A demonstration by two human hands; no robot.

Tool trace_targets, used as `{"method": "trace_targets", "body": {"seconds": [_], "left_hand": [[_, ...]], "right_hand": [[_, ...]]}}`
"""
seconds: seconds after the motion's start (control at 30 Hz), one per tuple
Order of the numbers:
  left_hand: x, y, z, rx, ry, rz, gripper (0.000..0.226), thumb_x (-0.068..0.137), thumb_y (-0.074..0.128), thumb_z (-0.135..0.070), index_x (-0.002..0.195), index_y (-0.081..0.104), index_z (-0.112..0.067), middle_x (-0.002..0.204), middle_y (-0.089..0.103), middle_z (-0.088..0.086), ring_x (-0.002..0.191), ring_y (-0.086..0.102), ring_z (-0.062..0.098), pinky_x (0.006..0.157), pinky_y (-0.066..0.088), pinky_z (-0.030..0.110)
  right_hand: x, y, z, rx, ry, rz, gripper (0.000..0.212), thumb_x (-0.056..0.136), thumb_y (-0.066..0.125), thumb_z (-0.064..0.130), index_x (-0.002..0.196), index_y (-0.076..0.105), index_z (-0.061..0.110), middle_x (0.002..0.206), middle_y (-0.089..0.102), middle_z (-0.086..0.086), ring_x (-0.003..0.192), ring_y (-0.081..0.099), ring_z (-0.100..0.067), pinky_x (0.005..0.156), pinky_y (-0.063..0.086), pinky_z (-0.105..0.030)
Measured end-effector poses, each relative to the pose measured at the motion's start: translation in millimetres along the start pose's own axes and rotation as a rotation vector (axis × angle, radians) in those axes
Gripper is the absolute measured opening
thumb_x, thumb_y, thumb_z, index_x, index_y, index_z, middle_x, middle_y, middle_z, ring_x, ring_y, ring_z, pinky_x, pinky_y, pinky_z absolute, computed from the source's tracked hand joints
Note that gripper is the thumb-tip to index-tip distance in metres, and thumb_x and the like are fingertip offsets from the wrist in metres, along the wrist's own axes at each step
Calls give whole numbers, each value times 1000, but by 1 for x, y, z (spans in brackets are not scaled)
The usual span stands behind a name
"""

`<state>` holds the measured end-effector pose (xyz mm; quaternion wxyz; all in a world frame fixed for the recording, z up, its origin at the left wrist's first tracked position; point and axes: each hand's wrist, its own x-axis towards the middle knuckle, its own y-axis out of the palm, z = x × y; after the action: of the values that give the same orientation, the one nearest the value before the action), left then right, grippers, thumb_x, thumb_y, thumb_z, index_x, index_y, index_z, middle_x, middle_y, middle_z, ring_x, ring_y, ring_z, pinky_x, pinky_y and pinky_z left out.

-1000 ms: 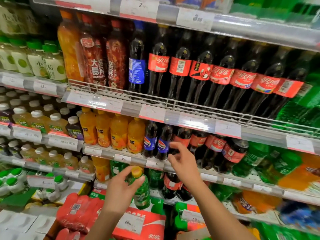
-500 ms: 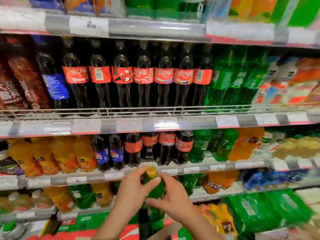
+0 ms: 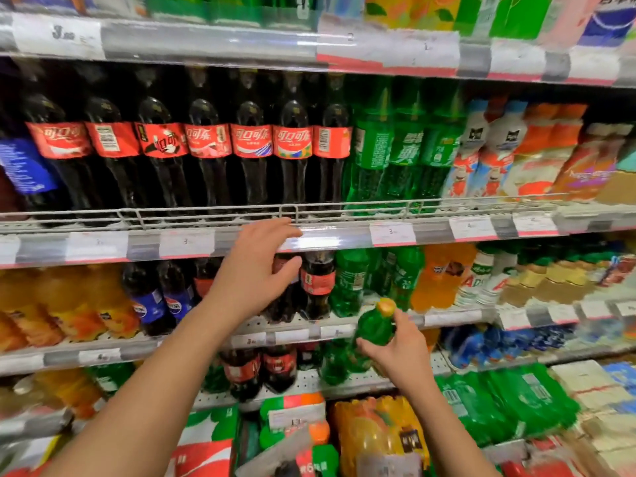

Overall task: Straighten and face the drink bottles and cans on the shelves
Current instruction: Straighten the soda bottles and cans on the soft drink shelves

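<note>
Fingers of right hand (image 3: 395,352) grip green bottle (image 3: 373,330).

I have only the one view, the head camera, worn at about the height of the tall cola bottles (image 3: 192,146). It faces the drink shelves straight on and tips slightly down, close enough that both forearms reach in from the bottom edge. The wide lens bows the price rail (image 3: 344,235) and blurs the far right side.
</note>
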<state>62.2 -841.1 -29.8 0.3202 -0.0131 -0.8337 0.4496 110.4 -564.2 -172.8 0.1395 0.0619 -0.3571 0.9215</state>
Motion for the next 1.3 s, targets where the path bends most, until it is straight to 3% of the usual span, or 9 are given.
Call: {"method": "trace_targets", "body": {"seconds": [0.1,0.3,0.53,0.63,0.73,0.83,0.93,1.07,1.3], "left_hand": [[4,22,13,212,-13,109,63,86,49,-51,141,54,-22,158,40,6,145,35,31,118,30,52],[-3,38,17,336,23,73,66,89,66,-31,150,44,-20,165,28,5,151,25,32,122,20,55],[-5,44,14,359,5,63,67,86,66,-28,149,46,-21,165,28,3,150,26,34,122,20,56],[-2,46,15,365,-1,53,67,84,63,-32,148,47,-22,164,29,2,150,27,34,123,18,55],[-2,46,17,383,5,53,64,85,57,-37,147,47,-22,164,30,3,150,27,33,122,20,57],[-2,46,16,393,11,56,64,86,50,-42,147,48,-21,163,32,4,149,29,35,121,23,59],[-1,47,15,412,21,53,65,86,50,-43,147,48,-20,163,32,5,149,28,36,121,23,59],[-2,47,15,414,12,58,66,85,53,-42,148,47,-22,163,31,5,150,26,34,121,22,58],[-3,43,12,421,4,87,68,85,49,-48,148,45,-23,164,29,3,150,25,33,122,20,56]], "right_hand": [[26,-15,-13,25,29,-96,52,69,90,37,105,55,22,100,59,-2,95,59,-27,81,49,-40],[70,-25,-13,39,12,-199,57,75,86,33,117,54,12,110,52,-3,101,50,-21,86,41,-34],[97,-6,-13,-105,-2,-66,78,83,81,40,143,43,7,132,53,-9,118,56,-26,93,46,-32],[118,-10,-3,-248,1,-91,86,85,77,47,148,33,9,112,67,-5,94,69,-24,71,56,-36],[128,-17,9,-528,-8,-42,51,89,69,57,111,54,14,84,66,1,79,69,-26,58,50,-33],[131,-21,15,-632,-5,-30,48,86,67,65,82,45,22,75,61,5,74,67,-23,58,51,-31],[139,-22,18,-698,35,-25,51,85,64,68,94,50,20,77,65,4,73,66,-22,54,46,-28],[148,-18,12,-689,87,21,49,90,63,64,103,59,16,84,65,0,79,66,-23,64,57,-32],[152,-16,6,-543,131,92,78,94,62,51,153,25,17,97,64,-4,93,67,-29,67,56,-37]]}}
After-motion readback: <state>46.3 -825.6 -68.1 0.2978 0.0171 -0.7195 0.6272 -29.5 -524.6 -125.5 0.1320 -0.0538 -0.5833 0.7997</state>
